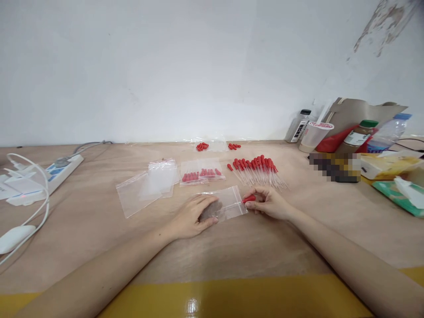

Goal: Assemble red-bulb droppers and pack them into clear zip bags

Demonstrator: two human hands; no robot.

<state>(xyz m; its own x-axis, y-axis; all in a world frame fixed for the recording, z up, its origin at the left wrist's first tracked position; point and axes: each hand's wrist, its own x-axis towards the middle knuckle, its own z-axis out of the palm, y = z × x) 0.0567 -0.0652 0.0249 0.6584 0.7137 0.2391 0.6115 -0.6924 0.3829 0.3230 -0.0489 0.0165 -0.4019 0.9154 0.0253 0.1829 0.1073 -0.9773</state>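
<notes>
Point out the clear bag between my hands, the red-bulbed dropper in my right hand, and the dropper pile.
Clear bag (228, 197): head view, on its see-through side.
Red-bulbed dropper (248, 199): head view, on its bulb.
Dropper pile (261, 165): head view, on its red tops.

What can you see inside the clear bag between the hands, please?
A dropper seems to have its thin stem inside the clear bag, its red bulb outside in the right hand. What the left hand covers cannot be seen.
</notes>
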